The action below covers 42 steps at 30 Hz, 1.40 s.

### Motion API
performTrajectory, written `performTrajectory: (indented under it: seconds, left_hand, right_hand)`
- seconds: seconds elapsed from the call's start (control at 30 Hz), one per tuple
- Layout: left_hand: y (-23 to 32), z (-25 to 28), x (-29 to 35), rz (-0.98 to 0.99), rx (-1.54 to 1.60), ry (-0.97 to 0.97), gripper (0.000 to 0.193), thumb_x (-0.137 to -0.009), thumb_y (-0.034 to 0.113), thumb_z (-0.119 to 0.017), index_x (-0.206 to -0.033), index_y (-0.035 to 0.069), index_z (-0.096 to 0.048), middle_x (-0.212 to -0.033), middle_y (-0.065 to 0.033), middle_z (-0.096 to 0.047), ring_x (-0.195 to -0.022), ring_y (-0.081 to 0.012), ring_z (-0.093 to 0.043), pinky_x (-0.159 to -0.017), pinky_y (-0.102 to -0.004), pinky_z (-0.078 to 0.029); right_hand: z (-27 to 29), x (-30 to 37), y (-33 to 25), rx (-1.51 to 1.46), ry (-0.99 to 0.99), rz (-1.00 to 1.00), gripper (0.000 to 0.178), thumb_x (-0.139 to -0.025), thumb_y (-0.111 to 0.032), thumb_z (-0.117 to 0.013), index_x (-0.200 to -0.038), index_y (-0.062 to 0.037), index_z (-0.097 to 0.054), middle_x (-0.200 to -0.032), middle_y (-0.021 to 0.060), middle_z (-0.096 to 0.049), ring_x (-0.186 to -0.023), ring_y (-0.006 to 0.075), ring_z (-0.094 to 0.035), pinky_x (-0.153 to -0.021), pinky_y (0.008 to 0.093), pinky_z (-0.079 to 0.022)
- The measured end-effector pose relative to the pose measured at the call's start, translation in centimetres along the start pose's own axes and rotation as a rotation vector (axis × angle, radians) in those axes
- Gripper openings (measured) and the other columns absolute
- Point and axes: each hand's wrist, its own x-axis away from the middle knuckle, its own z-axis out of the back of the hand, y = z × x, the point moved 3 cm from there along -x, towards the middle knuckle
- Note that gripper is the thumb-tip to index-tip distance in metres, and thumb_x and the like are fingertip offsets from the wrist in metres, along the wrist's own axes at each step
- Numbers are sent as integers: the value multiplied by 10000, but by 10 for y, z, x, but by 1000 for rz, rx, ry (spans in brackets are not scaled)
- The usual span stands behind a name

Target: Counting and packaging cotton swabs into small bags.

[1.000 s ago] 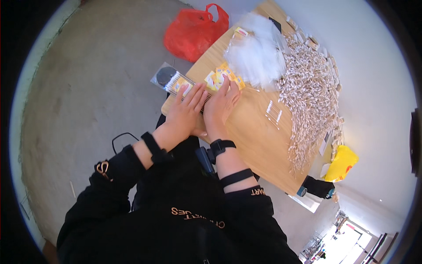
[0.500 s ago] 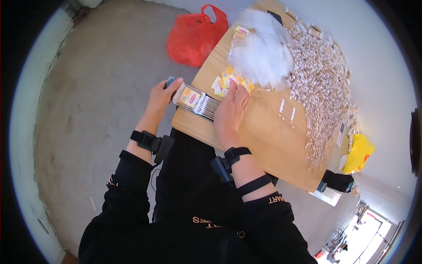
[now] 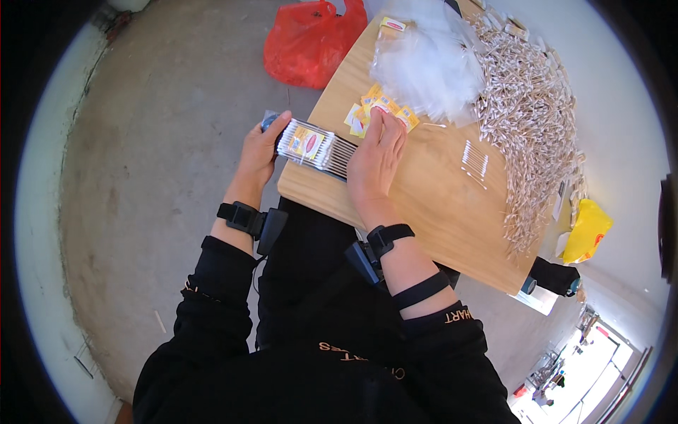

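Note:
At the left edge of the wooden table, my left hand [image 3: 263, 148] is closed on the outer end of a clear packet of cotton swabs [image 3: 306, 143] with a yellow label inside. The packet lies slanted, its swabs side by side and its other end reaching toward my right palm. My right hand [image 3: 376, 157] rests by that end, fingers stretched forward. Its fingertips touch a small spread of yellow and white label cards [image 3: 364, 116]. Whether the right palm presses on the packet is hidden.
Clear plastic bags [image 3: 427, 71] are heaped at the table's far side. A big pile of loose cotton swabs [image 3: 526, 120] covers the right side. A short row of swabs [image 3: 475, 159] lies on the tabletop [image 3: 445, 212]. Beyond stand a red bag [image 3: 304, 49] and a yellow bag [image 3: 587, 232].
The whole view has shifted slightly, so the table and its things sit a little higher. Both hands keep nearly the same places at the packet and the label cards.

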Motion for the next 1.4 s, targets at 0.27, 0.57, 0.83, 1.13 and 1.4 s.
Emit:
performTrajectory:
  seconds: [0.27, 0.57, 0.83, 1.13, 1.4]
  left_hand:
    - [3, -4, 4, -136, -87, 67, 221, -782, 201, -709, -846, 11, -616, -778, -39, -627, -690, -94, -582, -643, -232, -456]
    - [11, -5, 9, -145, -169, 118, 277, -781, 252, -708, -863, 3, -618, -788, -33, -623, -695, -88, -573, -633, -227, -448]
    - [14, -7, 9, -79, -117, 60, 306, -786, 275, -703, -902, 6, -615, -813, -26, -620, -702, -85, -568, -643, -226, -445]
    - [9, -5, 10, -139, -147, 135, 304, -781, 239, -707, -914, -17, -610, -832, -43, -626, -729, -96, -583, -662, -234, -452]
    - [19, -11, 14, -239, -324, 138, 244, -788, 193, -700, -885, -16, -620, -786, -33, -622, -680, -81, -564, -622, -238, -448]
  right_hand:
    - [-8, -7, -14, -60, 8, -25, 408, -782, 17, -496, -1185, 2, -434, -1154, 132, -391, -1177, 301, -361, -1034, 459, -270]
    - [0, 0, -13, -555, 93, -256, 411, -790, 15, -461, -1198, 20, -418, -1148, 168, -385, -1154, 319, -363, -1008, 422, -287]
    - [8, 39, -30, -1025, 120, -472, 436, -926, -179, -389, -1295, 35, -300, -1193, 198, -342, -1162, 313, -323, -997, 384, -263]
    - [-5, 27, -53, -888, 110, -485, 473, -946, -283, -370, -1297, 25, -295, -1213, 187, -310, -1171, 293, -313, -1005, 372, -246]
    - [-10, 19, -66, -971, 64, -433, 514, -925, -304, -382, -1285, 46, -269, -1260, 258, -288, -1162, 387, -317, -1008, 423, -246]
